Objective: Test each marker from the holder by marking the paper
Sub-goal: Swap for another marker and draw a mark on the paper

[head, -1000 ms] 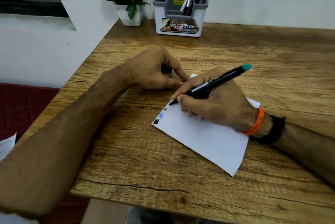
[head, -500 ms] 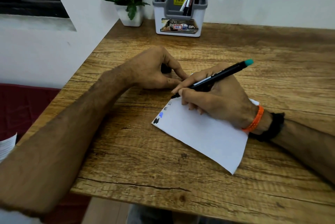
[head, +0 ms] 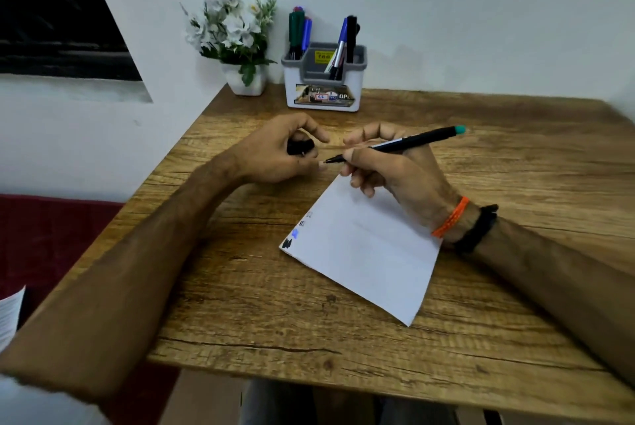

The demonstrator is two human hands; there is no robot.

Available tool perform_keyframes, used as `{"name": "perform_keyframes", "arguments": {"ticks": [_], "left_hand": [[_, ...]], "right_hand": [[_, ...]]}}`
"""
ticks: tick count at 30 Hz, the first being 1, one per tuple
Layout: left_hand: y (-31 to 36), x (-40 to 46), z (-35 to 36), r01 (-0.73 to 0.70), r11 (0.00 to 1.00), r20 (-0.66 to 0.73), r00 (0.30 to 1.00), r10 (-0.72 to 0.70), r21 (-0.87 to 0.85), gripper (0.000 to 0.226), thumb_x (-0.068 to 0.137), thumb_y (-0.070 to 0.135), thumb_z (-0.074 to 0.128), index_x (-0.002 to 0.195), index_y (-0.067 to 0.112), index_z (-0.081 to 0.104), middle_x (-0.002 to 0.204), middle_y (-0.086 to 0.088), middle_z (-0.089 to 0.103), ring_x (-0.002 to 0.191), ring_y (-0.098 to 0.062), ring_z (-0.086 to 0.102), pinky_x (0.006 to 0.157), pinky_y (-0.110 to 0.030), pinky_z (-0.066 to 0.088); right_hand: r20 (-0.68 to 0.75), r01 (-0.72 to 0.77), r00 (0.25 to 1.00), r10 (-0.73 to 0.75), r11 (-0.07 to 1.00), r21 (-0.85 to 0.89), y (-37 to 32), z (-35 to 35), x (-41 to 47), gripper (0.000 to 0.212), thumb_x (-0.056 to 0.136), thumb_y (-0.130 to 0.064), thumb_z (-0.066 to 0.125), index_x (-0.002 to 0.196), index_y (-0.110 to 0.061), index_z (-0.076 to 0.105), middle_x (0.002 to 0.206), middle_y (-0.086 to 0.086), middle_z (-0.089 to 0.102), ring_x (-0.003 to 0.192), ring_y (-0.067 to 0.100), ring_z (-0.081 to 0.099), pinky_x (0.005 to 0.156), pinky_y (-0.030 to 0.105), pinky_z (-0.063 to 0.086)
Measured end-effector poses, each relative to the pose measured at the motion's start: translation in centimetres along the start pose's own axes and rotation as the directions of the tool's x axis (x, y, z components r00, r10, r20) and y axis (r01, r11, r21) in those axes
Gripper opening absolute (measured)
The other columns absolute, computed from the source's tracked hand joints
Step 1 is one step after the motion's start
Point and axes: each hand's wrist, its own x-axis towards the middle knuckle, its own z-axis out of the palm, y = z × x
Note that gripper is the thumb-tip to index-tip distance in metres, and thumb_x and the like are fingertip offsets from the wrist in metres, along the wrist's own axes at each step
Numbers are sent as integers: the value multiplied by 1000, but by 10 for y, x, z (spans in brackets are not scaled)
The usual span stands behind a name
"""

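On the front of the white and grey marker holder [head: 324,81] at the back of the wooden table [head: 481,338], a printed label shows "42" and letters that look like "OP"; a yellow sticker inside its rim is too blurred to read. Green, blue and black markers [head: 351,39] stand upright in it, and a white pot of white flowers [head: 237,43] sits just beside it in the corner, against a pale wall. A dark window [head: 58,12] is set in the left wall.

Nearer, the right hand [head: 388,167] grips an uncapped black marker with a teal end [head: 405,144], its tip lifted off the paper and pointing at the left thumb. The left hand [head: 278,156] curls round a black cap [head: 299,147]. The white paper [head: 364,252] lies angled under the right wrist, with small black and blue marks along its left edge. Bare wood runs wide on the right and toward the table's near edge.
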Motion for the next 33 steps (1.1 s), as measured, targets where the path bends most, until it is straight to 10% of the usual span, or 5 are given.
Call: {"name": "perform_keyframes", "arguments": {"ticks": [4,10,28,33], "left_hand": [[2,-1,3,15,993,-57,998,-22,-114,19,88,12,67,101,22,57,95,1,68,86,-5,65,79,-26,49],[10,0,8,-79,991,-154,986,61,-112,14,90,7,64,98,17,65,95,-6,69,80,-40,62,70,-47,53],[17,-2,7,-111,947,-179,982,57,-303,17,78,20,72,94,13,69,78,1,68,65,-7,60,64,-20,51],[19,-3,7,-118,948,-186,980,63,-296,15,81,12,71,96,9,68,83,-3,67,64,-3,60,63,-18,52]], "right_hand": [[-34,24,999,-24,1000,-3,-2,-5,3,10,88,-4,69,82,-7,61,71,12,69,53,15,61,44,23,45],[-74,75,994,-74,997,10,-2,-11,5,9,83,-9,75,80,-9,66,63,4,63,53,14,55,47,22,44],[-52,-20,998,23,998,61,4,-23,12,18,94,-13,58,102,-3,72,91,16,76,51,15,60,49,23,43],[-96,34,995,-36,999,-24,5,-20,11,13,85,-22,72,89,-10,72,70,3,71,43,10,55,43,21,36]]}}
